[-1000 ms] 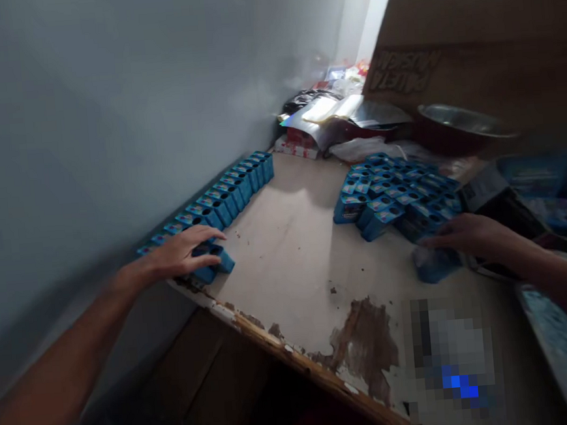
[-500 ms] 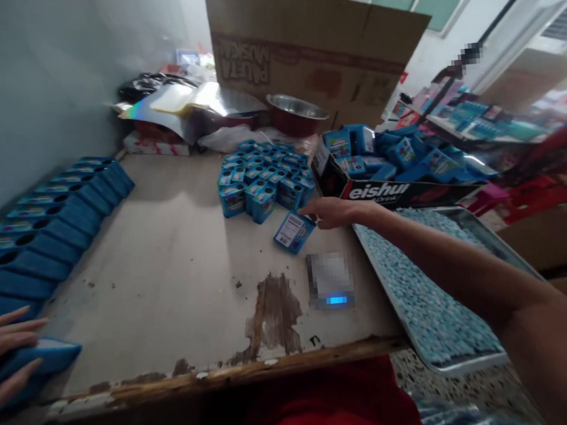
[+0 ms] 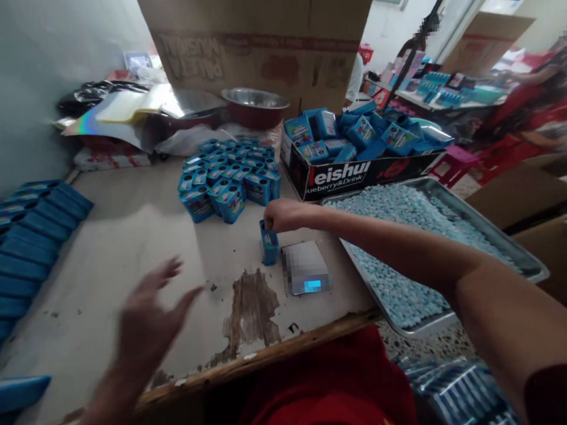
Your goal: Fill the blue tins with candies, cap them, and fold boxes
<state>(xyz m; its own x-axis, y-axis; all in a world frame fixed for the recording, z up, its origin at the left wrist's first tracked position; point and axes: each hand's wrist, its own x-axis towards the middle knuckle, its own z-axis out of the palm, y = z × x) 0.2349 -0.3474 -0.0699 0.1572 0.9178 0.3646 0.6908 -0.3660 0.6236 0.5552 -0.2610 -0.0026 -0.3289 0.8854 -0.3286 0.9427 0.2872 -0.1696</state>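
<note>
My right hand (image 3: 280, 215) is closed on the top of a small blue printed box (image 3: 269, 245), which stands upright on the table. Just right of that box lies a small digital scale (image 3: 305, 266) with a lit blue display. My left hand (image 3: 147, 315), blurred by motion, hovers over the table with fingers apart and nothing in them. Behind the right hand stands a cluster of blue boxes with round holes in their tops (image 3: 231, 177). Along the left side runs a row of blue boxes (image 3: 16, 253), and one more blue box (image 3: 16, 394) lies at the near left.
A black carton (image 3: 339, 174) heaped with blue boxes stands at the back right. In front of it is a metal tray (image 3: 531, 271) of pale blue wrapped pieces. Metal bowls (image 3: 255, 103) and a large cardboard sheet (image 3: 270, 37) are behind. Another person (image 3: 534, 101) sits far right.
My left hand has left the blue box at the near left and moved right over the table. The box in my right hand has gone from lying tilted to upright, nearer the scale.
</note>
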